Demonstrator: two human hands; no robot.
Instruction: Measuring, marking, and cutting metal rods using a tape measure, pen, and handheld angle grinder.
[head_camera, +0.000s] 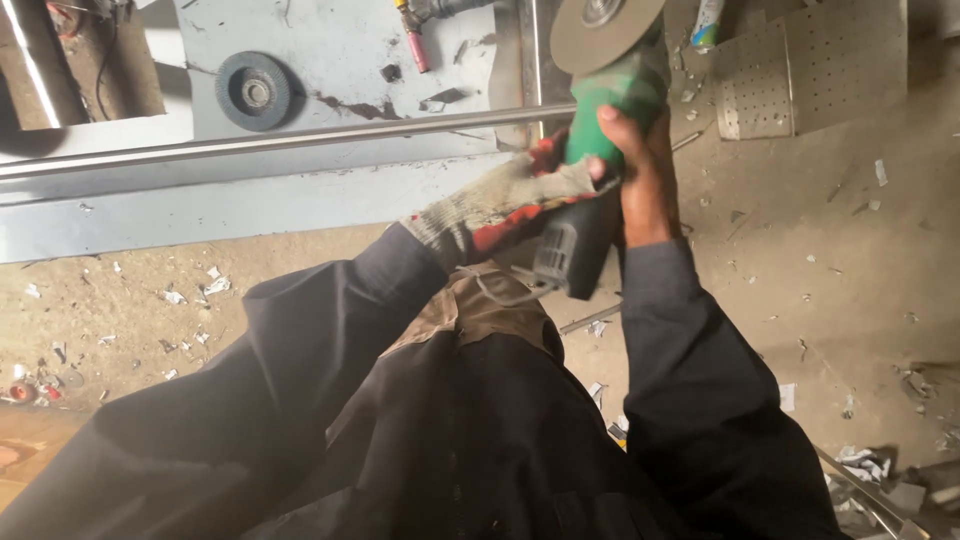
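A green grinder sits at far centre-right, its disc cut off by the top edge. The bare right hand and gloved left hand both clasp it, hiding its middle. A steel pipe lies left.

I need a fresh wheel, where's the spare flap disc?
The spare flap disc lies upper left in the head view, on the grey workbench, just beyond the long metal tube.

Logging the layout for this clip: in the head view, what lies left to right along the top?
Round grey flap disc → pink-handled tool → green angle grinder, both hands on it → perforated metal sheet.
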